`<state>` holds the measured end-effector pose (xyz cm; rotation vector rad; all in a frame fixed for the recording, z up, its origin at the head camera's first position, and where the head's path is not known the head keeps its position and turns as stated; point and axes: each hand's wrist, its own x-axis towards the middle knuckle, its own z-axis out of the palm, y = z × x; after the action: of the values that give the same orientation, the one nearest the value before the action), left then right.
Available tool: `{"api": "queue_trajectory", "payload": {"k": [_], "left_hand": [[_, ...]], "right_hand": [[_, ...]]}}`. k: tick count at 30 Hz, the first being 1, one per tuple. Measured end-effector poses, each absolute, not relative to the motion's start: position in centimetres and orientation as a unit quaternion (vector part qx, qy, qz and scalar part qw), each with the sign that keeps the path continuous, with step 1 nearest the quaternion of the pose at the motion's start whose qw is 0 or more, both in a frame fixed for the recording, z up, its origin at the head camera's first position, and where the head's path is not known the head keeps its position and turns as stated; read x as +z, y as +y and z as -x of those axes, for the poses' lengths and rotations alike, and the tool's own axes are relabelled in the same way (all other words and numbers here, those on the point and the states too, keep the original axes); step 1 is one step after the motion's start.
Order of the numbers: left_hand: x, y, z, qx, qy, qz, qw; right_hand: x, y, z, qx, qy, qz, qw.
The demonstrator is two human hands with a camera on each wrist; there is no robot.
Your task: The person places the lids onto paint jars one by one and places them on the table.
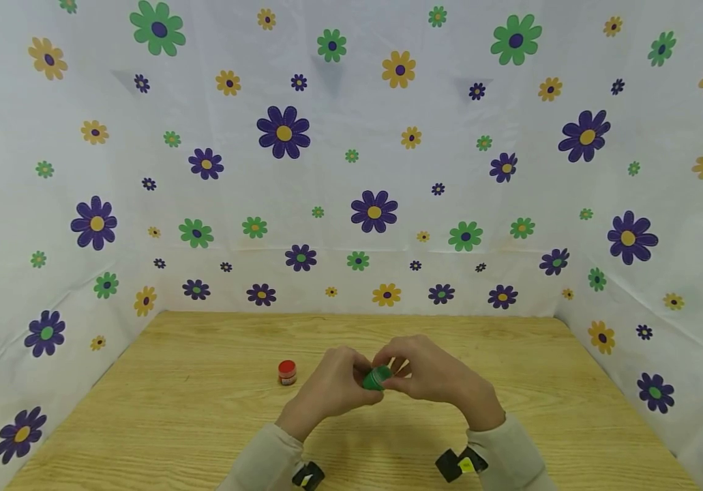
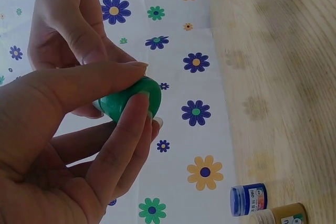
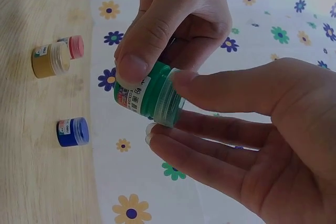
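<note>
A small green paint jar (image 1: 378, 378) is held tilted above the table between both hands. My left hand (image 1: 334, 383) grips the jar's body, its thumb and fingers wrapped around the lower part. On the other end, my right hand (image 1: 434, 374) pinches the clear lid (image 3: 168, 100) between thumb and fingers. Printed lettering shows on the jar's label (image 3: 134, 95) in the right wrist view. The lid appears to be on the jar; how tightly cannot be told.
A red-lidded paint jar (image 1: 287, 372) stands on the wooden table (image 1: 204, 409), left of the hands. A blue jar (image 3: 72, 132) and an ochre jar (image 3: 51, 60) also stand there, hidden in the head view. Flower-patterned white sheeting (image 1: 351, 88) encloses the back and sides.
</note>
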<state>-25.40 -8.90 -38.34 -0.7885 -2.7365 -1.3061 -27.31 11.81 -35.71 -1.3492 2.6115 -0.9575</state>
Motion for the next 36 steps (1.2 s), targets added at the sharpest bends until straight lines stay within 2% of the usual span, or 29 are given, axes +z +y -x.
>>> {"api": "queue_trajectory", "payload": {"k": [13, 36], "left_hand": [[-38.1, -8.76, 25.19, -0.415, -0.873, 0.255, 0.006], [-38.16, -8.83, 25.18, -0.416, -0.874, 0.25, 0.003]], "right_hand": [[-35.55, 11.7, 27.22, -0.294, 0.864, 0.409, 0.024], [-35.66, 11.74, 27.29, -0.307, 0.85, 0.427, 0.034]]}}
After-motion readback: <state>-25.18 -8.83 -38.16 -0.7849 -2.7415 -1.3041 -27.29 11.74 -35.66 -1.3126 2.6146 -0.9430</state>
